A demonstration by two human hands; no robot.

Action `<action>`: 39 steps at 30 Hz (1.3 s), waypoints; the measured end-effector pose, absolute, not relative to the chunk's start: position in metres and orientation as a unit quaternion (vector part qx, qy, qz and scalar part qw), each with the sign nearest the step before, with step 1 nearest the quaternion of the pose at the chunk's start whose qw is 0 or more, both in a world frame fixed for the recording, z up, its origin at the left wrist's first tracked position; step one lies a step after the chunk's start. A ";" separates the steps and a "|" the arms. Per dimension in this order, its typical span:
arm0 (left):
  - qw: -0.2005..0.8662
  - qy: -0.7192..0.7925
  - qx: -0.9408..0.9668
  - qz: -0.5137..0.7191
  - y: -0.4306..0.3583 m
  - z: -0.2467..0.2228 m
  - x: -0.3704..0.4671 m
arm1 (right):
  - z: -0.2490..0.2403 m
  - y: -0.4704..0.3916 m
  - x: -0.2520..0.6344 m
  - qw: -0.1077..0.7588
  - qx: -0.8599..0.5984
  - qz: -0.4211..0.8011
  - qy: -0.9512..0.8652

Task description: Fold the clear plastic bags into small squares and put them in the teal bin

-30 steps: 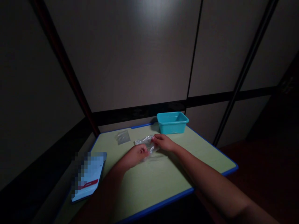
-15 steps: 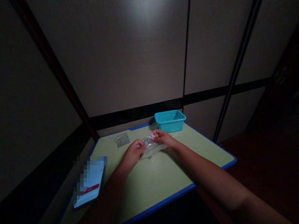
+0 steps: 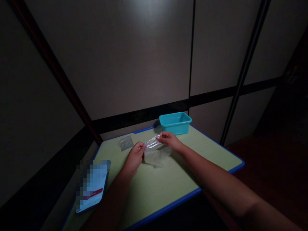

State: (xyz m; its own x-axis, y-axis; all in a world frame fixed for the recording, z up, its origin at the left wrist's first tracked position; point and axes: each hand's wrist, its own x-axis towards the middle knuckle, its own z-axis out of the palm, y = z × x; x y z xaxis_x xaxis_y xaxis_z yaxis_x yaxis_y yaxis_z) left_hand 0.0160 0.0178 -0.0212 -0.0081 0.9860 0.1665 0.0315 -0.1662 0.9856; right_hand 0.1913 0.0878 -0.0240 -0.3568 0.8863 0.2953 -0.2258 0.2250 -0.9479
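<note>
Tabletop (image 3: 173, 179): pale green with a blue edge, it filled the lower middle of the frame under dim light.
Left hand (image 3: 135, 155): its thumb and fingers were pinched closed on the left end of the clear plastic bag (image 3: 156, 157), near the centre of the frame.
Right hand (image 3: 168, 140): it pinched the bag's upper right part between thumb and curled fingers, slightly higher in the frame than the other hand.
Clear plastic bag: creased and shiny, it stretched between both hands, its lower part hanging loose over the surface.
Clear packet (image 3: 126, 143): it lay flat, left of the hands.
Turquoise bin (image 3: 176, 129): it stood upright near the far edge, above and right of the hands.
Pale blue flat item (image 3: 95, 187): it lay at lower left, partly pixelated.
Cabinet panels (image 3: 134, 64): greyish, with dark strips, they rose across the upper frame.
</note>
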 end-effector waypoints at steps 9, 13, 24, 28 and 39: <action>0.507 0.482 0.483 0.527 0.013 -0.019 0.024 | -0.020 0.088 0.194 0.528 -0.270 0.466 -0.656; 0.519 0.489 0.480 0.511 0.011 -0.020 0.031 | -0.021 0.083 0.193 0.494 -0.242 0.459 -0.698; 0.576 0.472 0.448 0.495 0.006 -0.023 0.036 | -0.024 0.082 0.192 0.444 -0.231 0.475 -0.724; 0.563 0.469 0.478 0.484 0.012 -0.032 0.036 | -0.022 0.080 0.193 0.436 -0.230 0.473 -0.730; 0.553 0.479 0.433 0.526 0.016 -0.033 0.036 | -0.024 0.084 0.197 0.429 -0.310 0.441 -0.725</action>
State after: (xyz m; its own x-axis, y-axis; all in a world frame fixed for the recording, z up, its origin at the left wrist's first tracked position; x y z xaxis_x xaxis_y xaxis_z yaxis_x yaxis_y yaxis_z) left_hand 0.0358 0.0163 -0.0329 -0.0140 0.9972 -0.0739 -0.1664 0.0706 0.9835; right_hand 0.1972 0.0836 -0.0243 -0.4406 0.8271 0.3490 0.0710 0.4196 -0.9049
